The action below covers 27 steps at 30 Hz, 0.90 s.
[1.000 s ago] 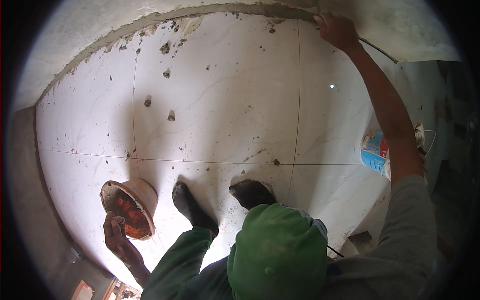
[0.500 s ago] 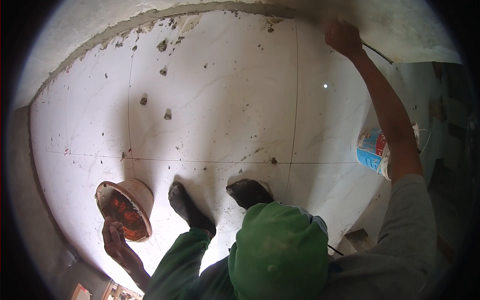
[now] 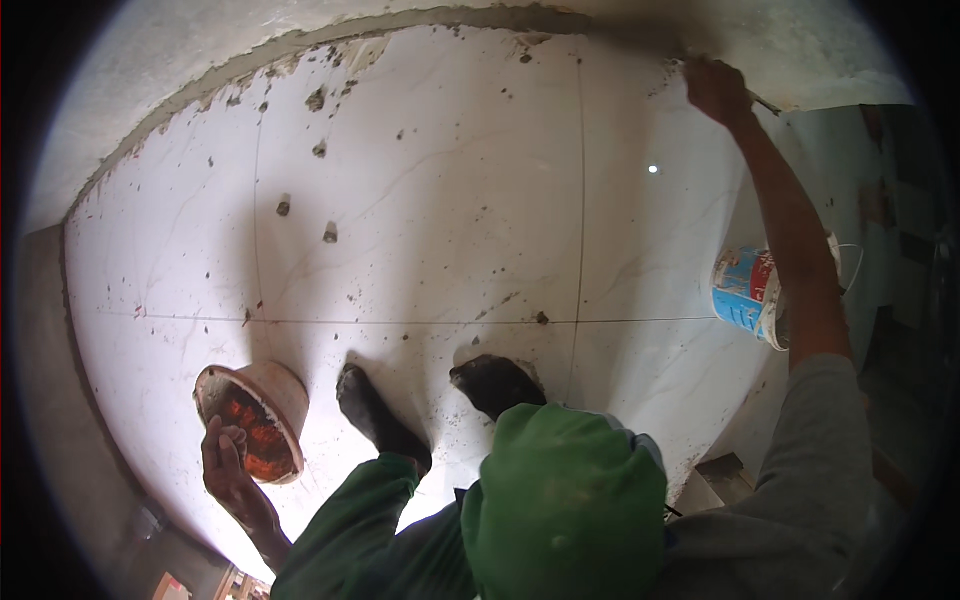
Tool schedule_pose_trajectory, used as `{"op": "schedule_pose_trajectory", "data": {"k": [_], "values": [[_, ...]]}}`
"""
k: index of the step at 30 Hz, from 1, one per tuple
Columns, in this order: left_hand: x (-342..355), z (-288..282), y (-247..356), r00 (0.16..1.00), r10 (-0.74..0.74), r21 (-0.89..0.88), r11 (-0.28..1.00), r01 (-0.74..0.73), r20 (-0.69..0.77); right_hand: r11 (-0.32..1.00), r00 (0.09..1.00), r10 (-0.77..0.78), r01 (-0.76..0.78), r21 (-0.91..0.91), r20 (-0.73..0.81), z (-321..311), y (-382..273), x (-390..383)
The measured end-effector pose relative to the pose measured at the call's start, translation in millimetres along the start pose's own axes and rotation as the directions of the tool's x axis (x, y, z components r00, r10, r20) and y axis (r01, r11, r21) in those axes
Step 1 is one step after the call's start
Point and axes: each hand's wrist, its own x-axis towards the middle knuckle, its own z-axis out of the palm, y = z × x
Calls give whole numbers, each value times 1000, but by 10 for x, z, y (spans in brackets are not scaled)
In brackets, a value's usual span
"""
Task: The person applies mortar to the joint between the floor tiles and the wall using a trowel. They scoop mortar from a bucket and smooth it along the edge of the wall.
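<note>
My right hand [image 3: 718,92] is stretched far out at the upper right, by the seam where the white tiles meet the grey wall. Its fingers are wrapped closed. A dark smear beside it, blurred by motion, hides the kind of thing it grips. At lower left, my left hand [image 3: 230,478] hovers in front of the mouth of a round brownish bucket [image 3: 277,390]. The fingers of that hand are loosely bent with a gap at the thumb, and nothing shows in them. Inside the bucket, orange-red patches show on the grey-crusted wall.
Large white tiles [image 3: 440,260] with dark joints carry scattered grey mortar crumbs and several lumps [image 3: 330,233]. A grey mortar strip [image 3: 300,42] curves along the far edge. A blue, red and white pail [image 3: 740,290] with a wire handle sits under my right forearm.
My right hand has moved to the right and slightly nearer along the wall. The fingers of my left hand have straightened a little beside the bucket. The view has shifted slightly.
</note>
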Motion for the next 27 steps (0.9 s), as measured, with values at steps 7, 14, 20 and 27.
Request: {"op": "schedule_pose_trajectory", "data": {"k": [7, 14, 20, 27], "values": [[289, -724, -1138, 931, 113, 5, 993, -119, -346, 971, 990, 90, -63, 229, -112, -275, -242, -255], [609, -936, -2690, 739, -580, -185, 813, 552, -343, 606, 946, 29, -273, 747, 322, -1398, -1853, -118], [268, -623, -1589, 686, -198, -46, 971, 234, -700, 286, 857, -476, -65, 956, 200, -2964, -3157, 248], [422, 237, -283, 825, 201, 247, 966, -77, -528, 361, 683, -621, 685, 632, -386, -3689, -4506, 774]]}}
